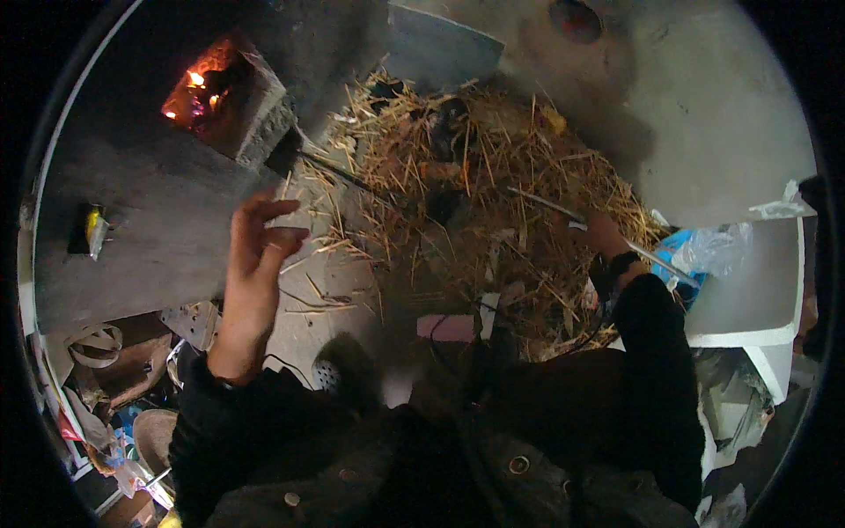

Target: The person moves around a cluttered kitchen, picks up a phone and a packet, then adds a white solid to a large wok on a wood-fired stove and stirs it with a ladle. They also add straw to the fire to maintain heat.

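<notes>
My left hand (259,247) is raised with fingers curled and apart, holding nothing, over the floor beside the scattered straw. My right hand (597,234) is closed around a thin metal rod (544,201), whose one end points over the straw and whose other end reaches past my wrist toward a blue thing. A large heap of straw (515,152) lies on the floor before me, with dark lumps among it. Upper left, a fire (198,86) burns inside a block-walled opening (261,132). A dark rod (343,175) runs from beside that wall into the straw.
A grey panel (442,46) stands behind the straw. A pink block (445,327) lies near my feet. On the right are a blue container (673,254) with clear plastic and a white-edged ledge (746,338). Cluttered items, including a wooden box (142,369), sit at lower left.
</notes>
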### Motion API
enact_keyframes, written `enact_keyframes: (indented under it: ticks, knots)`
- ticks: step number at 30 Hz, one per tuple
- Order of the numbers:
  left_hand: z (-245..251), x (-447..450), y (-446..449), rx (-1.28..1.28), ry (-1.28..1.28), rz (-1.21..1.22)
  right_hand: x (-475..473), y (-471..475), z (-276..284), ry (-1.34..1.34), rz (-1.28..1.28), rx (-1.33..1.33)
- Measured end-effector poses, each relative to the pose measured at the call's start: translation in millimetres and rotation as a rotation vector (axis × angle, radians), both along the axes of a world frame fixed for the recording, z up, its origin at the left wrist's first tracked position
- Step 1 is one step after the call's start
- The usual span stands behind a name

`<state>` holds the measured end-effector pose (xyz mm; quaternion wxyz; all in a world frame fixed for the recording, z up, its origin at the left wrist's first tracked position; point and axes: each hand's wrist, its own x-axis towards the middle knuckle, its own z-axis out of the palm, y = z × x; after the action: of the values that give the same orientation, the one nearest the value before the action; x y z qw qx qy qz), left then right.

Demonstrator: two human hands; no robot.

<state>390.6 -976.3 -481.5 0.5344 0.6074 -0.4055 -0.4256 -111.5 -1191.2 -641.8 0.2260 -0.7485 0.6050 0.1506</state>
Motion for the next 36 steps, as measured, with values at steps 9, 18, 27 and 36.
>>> enact_keyframes:
  ticks: [9,18,27,36]
  knots:
    - [-5,-7,2,0.090,-0.080,0.022,87,84,-2,0.326,0.550,-0.115]
    - [-3,-12,-1,0.076,-0.125,-0.045,174,206,-94,-0.103,0.659,-0.133]
    - [4,-9,-1,0.028,-0.084,-0.036,128,209,-79,0.007,0.555,0.136]
    - [11,-5,9,-0.018,-0.064,-0.078,31,181,-44,-0.398,0.859,0.301]
